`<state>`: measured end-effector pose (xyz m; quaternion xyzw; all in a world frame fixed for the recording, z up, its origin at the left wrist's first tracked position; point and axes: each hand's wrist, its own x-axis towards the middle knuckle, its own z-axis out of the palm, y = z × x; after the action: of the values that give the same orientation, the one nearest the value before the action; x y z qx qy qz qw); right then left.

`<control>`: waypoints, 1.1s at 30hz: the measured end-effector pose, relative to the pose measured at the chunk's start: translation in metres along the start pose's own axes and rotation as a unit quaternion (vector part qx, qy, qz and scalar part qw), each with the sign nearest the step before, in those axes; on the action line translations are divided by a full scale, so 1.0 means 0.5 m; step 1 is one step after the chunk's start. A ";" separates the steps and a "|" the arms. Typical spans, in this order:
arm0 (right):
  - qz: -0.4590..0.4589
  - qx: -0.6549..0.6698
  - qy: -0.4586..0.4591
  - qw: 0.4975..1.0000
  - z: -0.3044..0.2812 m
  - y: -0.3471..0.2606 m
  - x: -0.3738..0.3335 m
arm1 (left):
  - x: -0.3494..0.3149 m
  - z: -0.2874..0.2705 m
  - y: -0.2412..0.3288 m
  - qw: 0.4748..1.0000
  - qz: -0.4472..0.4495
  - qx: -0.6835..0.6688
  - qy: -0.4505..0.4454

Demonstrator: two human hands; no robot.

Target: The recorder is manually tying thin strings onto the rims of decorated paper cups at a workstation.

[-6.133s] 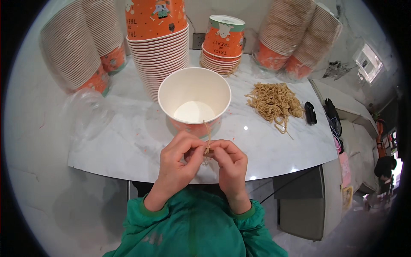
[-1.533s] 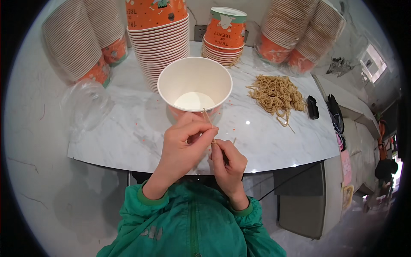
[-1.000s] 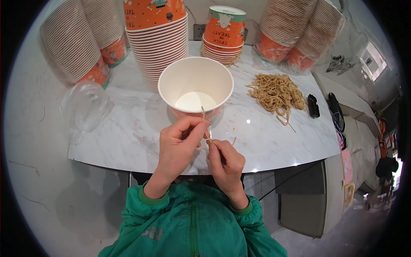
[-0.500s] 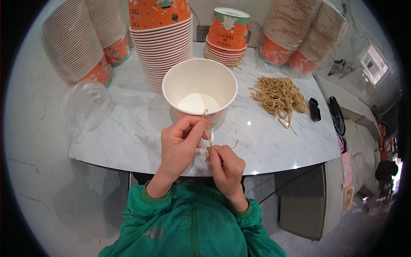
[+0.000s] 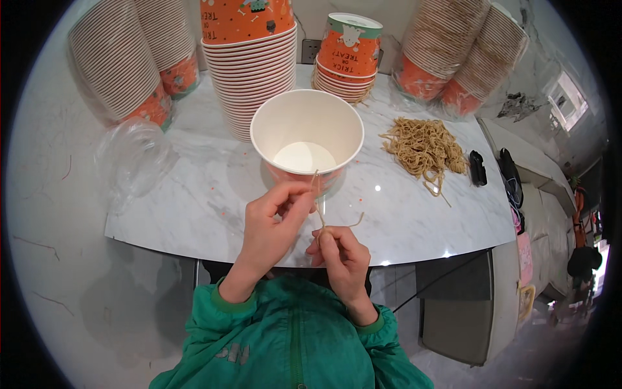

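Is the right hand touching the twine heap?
No, the right hand pinches a strand in front of the tub, while the heap lies apart, farther right on the table.

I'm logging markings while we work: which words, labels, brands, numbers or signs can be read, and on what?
Wording is not copied here, only placed:
Tall cup stack: dark upside-down print on orange, partly turned away.
Short cup stack: dark upside-down print on orange, legible.
Green jacket: pale lettering, too creased to read surely.
Wrapped cup stacks: any print too small or blurred.
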<state>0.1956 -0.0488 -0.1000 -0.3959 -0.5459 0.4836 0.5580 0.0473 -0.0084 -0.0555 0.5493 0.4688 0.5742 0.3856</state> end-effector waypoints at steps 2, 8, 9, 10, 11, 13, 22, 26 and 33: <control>0.031 0.035 -0.014 0.999 -0.001 0.001 -0.006 | -0.018 -0.011 -0.006 0.999 -0.026 0.016 -0.012; 0.058 0.022 -0.075 0.995 -0.018 -0.006 -0.035 | -0.045 -0.053 -0.032 0.979 -0.101 -0.059 -0.166; 0.054 0.012 -0.080 0.995 -0.016 -0.011 -0.036 | -0.047 -0.051 -0.035 0.973 -0.109 -0.094 -0.178; 0.050 0.002 -0.084 0.995 -0.016 -0.014 -0.036 | -0.046 -0.047 -0.030 0.974 -0.110 -0.096 -0.175; 0.051 0.000 -0.087 0.995 -0.017 -0.010 -0.034 | -0.043 -0.042 -0.021 0.966 -0.139 -0.130 -0.177; -0.044 -0.063 -0.089 0.993 -0.016 0.005 -0.030 | -0.042 -0.036 -0.009 0.956 -0.166 -0.165 -0.176; 0.054 0.084 -0.031 0.995 0.004 -0.017 -0.026 | -0.039 -0.030 -0.020 0.953 -0.160 -0.207 -0.151; 0.116 0.130 -0.036 0.984 0.001 -0.032 -0.010 | -0.051 -0.017 -0.029 0.968 -0.105 -0.190 -0.128; 0.026 0.067 -0.033 0.997 0.002 -0.013 -0.017 | -0.054 -0.022 -0.033 0.939 -0.148 -0.273 -0.149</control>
<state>0.1959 -0.0584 -0.0956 -0.3553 -0.5200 0.5460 0.5525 0.0380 -0.0314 -0.0780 0.4264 0.3073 0.5283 0.6669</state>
